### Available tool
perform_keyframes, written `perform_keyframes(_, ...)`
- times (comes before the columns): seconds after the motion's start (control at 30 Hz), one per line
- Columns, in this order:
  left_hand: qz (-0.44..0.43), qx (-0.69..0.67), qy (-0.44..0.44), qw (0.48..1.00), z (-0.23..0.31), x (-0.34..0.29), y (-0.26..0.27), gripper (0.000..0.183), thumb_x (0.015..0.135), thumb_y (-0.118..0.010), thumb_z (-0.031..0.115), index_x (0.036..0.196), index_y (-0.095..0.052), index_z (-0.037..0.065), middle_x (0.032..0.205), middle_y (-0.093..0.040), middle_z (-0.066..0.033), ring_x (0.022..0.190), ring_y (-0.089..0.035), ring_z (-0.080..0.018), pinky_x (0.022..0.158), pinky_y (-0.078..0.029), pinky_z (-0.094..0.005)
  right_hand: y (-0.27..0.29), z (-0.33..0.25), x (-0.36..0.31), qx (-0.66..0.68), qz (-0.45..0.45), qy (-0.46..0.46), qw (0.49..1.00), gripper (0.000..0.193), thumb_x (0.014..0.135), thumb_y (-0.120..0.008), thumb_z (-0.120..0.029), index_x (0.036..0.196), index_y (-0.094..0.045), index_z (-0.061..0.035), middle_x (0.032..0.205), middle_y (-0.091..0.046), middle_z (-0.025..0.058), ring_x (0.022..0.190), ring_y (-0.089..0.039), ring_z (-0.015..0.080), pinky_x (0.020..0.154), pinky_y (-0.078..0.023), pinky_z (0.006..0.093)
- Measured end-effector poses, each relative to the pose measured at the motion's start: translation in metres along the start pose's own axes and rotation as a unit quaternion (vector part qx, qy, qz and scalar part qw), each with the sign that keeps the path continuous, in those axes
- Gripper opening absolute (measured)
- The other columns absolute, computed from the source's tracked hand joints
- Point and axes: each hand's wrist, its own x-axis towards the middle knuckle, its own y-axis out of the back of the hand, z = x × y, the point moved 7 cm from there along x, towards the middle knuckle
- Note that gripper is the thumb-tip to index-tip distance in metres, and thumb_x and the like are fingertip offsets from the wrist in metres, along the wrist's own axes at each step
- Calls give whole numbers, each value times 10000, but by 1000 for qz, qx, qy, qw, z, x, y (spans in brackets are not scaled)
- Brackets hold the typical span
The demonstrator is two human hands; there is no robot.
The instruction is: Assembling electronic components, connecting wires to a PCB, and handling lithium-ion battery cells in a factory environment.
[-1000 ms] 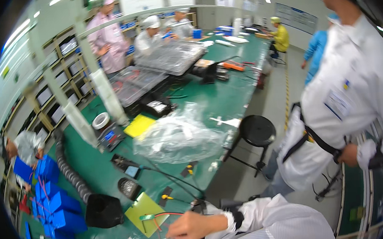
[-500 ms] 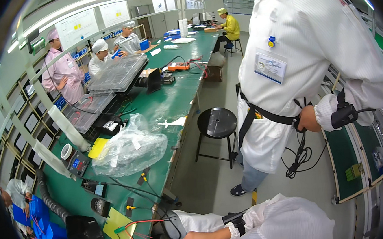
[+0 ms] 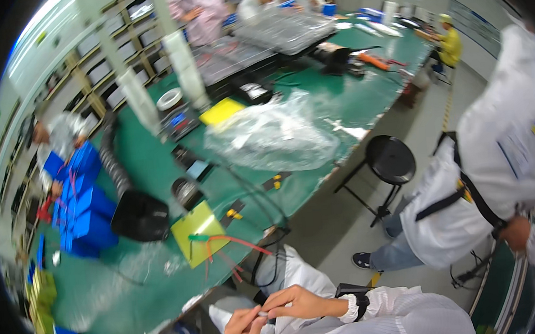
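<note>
My right hand [image 3: 297, 303] and my left hand [image 3: 245, 329] meet low in front of me, over my white-sleeved lap. Fingertips of both pinch a small pale piece [image 3: 263, 314], too small and blurred to name. Nearest on the green table [image 3: 125, 272] lies a yellow-green sheet [image 3: 192, 248]. Red wires [image 3: 243, 243] with a green end lie across the sheet and reach past the table edge. Part of my left hand is cut off at the lower edge.
Blue blocks with red wires [image 3: 86, 219] stand at the left beside a black extraction nozzle [image 3: 140, 216]. A clear plastic bag [image 3: 271, 135] lies farther back. A black stool [image 3: 391, 159] and a standing person in white [image 3: 505, 154] are at the right; others work around the table.
The view has turned toward the table, so the scene has shifted rightward. My left hand is now visible, meeting my right at the small pale piece; before, only the right showed.
</note>
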Motion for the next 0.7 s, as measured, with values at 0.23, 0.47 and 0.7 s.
perform_keyframes(0.23, 25, -62, 74, 995, -16, 23, 21, 284, 784, -749, -76, 1045, -785, 30, 875, -685, -56, 748, -604, -108, 610, -421, -213, -2, -2, 42, -4, -36, -26, 999, 214, 915, -727, -88, 1098, -733, 21, 1014, -720, 109, 928, -659, 165, 802, -520, 288)
perform_keyframes(0.47, 14, -185, 80, 979, -15, 64, 34, 348, 828, -723, -111, 1170, -714, -45, 993, -636, -109, 873, -630, -171, 770, -535, -293, 0, -11, 88, -39, 10, -23, 999, 193, 906, -737, -88, 1057, -737, 31, 1003, -722, 107, 843, -646, 163, 728, -511, 288)
perform_keyframes(0.7, 18, -192, 86, 977, -32, 87, 45, 311, 829, -726, -81, 1138, -726, -47, 981, -644, -119, 830, -647, -174, 730, -542, -278, 3, -6, 114, -59, 16, -35, 998, 184, 898, -735, -57, 1062, -738, 26, 974, -717, 99, 807, -632, 149, 674, -494, 275)
